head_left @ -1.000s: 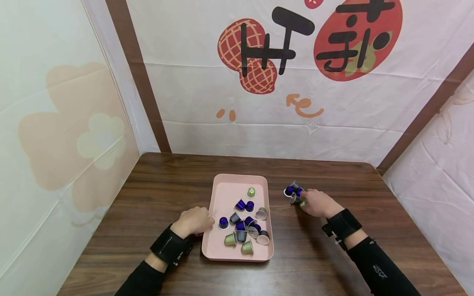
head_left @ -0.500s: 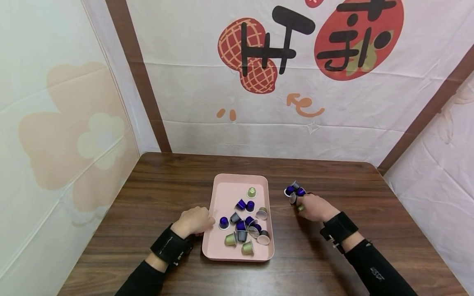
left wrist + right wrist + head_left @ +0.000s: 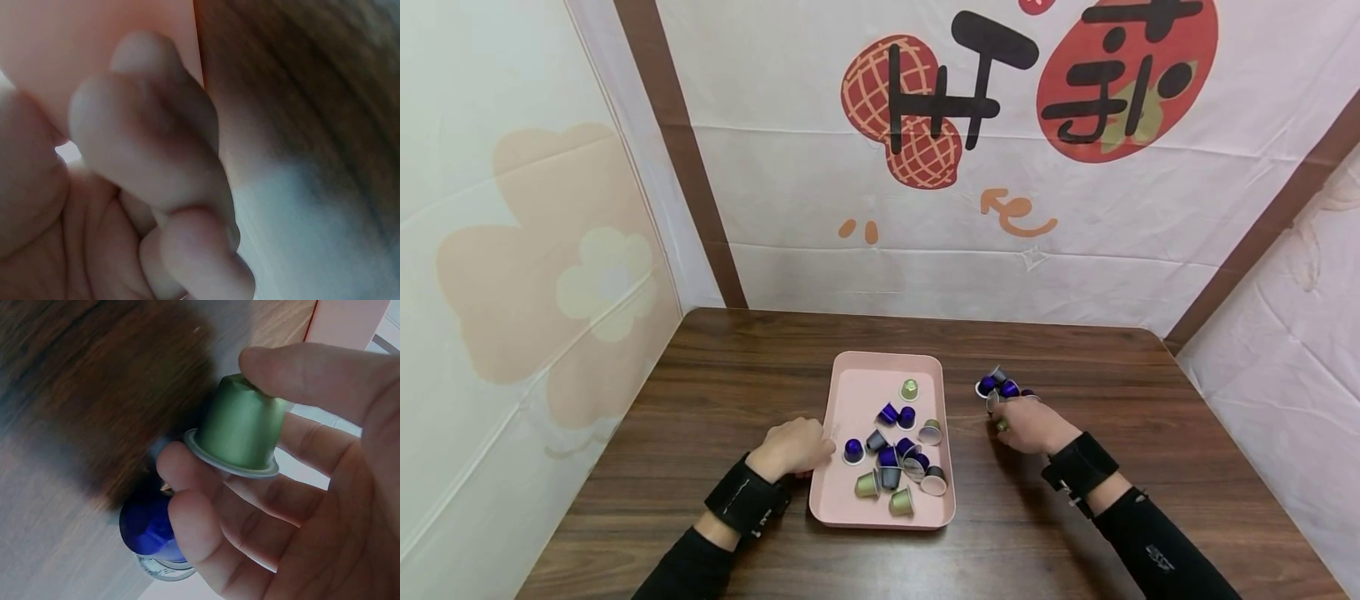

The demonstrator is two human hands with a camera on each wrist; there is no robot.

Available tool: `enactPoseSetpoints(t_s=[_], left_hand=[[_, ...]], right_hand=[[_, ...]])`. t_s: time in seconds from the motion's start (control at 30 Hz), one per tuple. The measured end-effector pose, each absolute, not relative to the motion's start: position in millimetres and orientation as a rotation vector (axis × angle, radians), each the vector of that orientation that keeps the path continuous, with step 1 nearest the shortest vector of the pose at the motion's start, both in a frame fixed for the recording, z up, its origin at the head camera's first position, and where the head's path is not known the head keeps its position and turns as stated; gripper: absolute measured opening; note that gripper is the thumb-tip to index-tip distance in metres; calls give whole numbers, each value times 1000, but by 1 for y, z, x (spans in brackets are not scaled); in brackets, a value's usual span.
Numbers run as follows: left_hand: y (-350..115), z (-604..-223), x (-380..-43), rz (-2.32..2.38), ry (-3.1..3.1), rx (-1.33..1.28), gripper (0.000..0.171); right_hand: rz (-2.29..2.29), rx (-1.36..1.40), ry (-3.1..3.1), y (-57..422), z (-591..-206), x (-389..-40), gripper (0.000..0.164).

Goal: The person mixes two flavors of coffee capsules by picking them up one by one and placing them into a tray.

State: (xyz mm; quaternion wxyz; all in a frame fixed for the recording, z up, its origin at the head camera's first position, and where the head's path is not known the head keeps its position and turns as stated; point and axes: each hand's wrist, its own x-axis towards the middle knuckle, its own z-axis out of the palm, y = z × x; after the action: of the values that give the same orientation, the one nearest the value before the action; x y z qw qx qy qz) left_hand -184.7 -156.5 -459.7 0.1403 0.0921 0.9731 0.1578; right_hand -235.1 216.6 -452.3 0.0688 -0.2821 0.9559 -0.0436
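Note:
In the right wrist view a green coffee capsule sits between the thumb and fingers of my right hand, thumb on its narrow end and fingers by its rim. A blue capsule shows just past those fingertips. Right beyond the hand lies a small cluster of capsules, with a blue one among them, partly hidden. My left hand grips the left edge of a pink tray with curled fingers. Inside the tray are several blue, grey and green capsules, including a green capsule near its front.
Everything stands on a dark wooden table. A white printed cloth hangs behind its far edge, and another cloth hangs along the left side.
My right hand has drawn slightly left and toward me with the green capsule, uncovering more of the cluster behind it. The left hand and tray have stayed put.

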Motion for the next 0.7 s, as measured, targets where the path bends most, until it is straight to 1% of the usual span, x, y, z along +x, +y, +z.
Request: enactPoseSetpoints(t_s=[0.2,0.53,0.7], left_hand=[[-156,-459,-184,467,2806,259,32],[-157,-459,-184,472,2810,266,33],[-157,-458,-184,477,2807,270,33]], right_hand=[[-152,-897,2861,206,-447,-229,11],[-165,-1016,2863,185,-432,-225,14],[-142,-1028,2860,175,-425,-225,15]])
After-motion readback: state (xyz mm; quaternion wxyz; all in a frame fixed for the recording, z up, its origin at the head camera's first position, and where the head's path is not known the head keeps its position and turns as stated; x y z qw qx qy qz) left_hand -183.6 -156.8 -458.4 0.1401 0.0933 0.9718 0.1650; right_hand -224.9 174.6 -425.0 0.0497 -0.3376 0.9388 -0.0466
